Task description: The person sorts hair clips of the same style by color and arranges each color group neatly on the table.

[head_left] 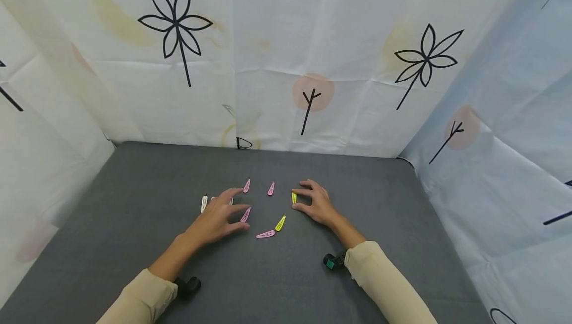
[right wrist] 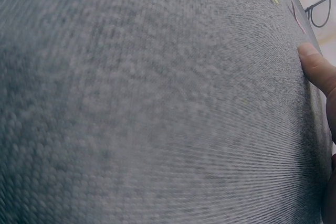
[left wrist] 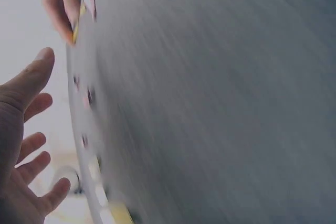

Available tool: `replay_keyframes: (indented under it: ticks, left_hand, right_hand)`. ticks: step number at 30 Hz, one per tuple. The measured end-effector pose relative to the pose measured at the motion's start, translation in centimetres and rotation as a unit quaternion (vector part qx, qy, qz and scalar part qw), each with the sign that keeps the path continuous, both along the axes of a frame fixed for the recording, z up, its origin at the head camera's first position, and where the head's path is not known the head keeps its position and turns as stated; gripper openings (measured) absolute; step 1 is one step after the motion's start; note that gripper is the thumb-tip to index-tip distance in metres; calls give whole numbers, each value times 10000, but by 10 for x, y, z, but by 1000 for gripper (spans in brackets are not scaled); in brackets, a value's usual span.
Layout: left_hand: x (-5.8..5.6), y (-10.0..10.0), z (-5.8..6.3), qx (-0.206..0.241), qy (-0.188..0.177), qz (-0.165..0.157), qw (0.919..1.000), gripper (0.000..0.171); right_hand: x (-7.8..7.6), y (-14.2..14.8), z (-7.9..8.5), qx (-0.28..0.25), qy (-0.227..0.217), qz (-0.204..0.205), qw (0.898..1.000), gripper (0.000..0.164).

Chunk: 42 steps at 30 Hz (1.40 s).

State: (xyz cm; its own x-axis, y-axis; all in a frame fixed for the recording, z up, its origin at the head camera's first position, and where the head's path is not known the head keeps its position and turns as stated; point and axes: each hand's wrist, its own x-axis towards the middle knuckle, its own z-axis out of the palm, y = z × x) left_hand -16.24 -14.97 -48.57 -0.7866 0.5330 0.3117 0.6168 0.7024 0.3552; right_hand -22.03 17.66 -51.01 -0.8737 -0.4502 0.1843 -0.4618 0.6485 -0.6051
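My left hand [head_left: 219, 218] hovers low over the table with its fingers spread, holding nothing. A pink hair clip [head_left: 246, 214] lies between its thumb and fingers in the head view, and another pink clip [head_left: 247, 186] is just past its index fingertip. Behind this hand, white clips [head_left: 204, 203] are partly hidden. My right hand [head_left: 316, 203] has thumb and index finger at the two ends of a yellow hair clip [head_left: 294, 198], pinching it; the left wrist view also shows yellow at those fingertips. Only the right thumb [right wrist: 315, 66] shows clearly in the right wrist view.
Between the hands lie a pink clip [head_left: 270, 189] farther back, and a second yellow clip [head_left: 280, 223] beside a pink one [head_left: 265, 234] nearer me. The grey tabletop [head_left: 277, 284] meets a patterned white cloth [head_left: 268, 40] at the back and sides.
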Motion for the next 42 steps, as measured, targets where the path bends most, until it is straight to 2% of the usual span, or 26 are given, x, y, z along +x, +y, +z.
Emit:
replay_keyframes:
  ticks: [4, 7, 11, 14, 19, 33, 38, 42]
  left_hand:
    - [-3, 30, 1, -95, 78, -211, 9997, 47]
    - [-2, 49, -5, -210, 72, -243, 9995, 44]
    - [0, 66, -11, -292, -80, -244, 9992, 43]
    - [0, 74, -12, -357, -221, -160, 9990, 41]
    - [-1, 82, -9, -435, -342, 31, 9985, 36]
    - [-8, 87, -7, -340, -644, -53, 9973, 10]
    - [-13, 91, -7, -337, -634, 17, 9974, 10]
    - [-14, 94, -9, -351, -490, 273, 9978, 16]
  right_hand:
    - [0, -1, 1, -43, -17, -21, 10000, 45]
    - [0, -1, 0, -30, 39, -19, 10000, 45]
    - [-1, -2, -1, 39, 93, -14, 9999, 45]
    - [-2, -2, -1, 80, 98, -30, 9999, 45]
    - [-3, -2, 0, 102, 143, -25, 9998, 45]
    - [0, -1, 3, 164, 73, -24, 9998, 46]
    - [1, -1, 3, 130, 63, -40, 9999, 46]
    - [2, -1, 1, 118, 117, -31, 9999, 46]
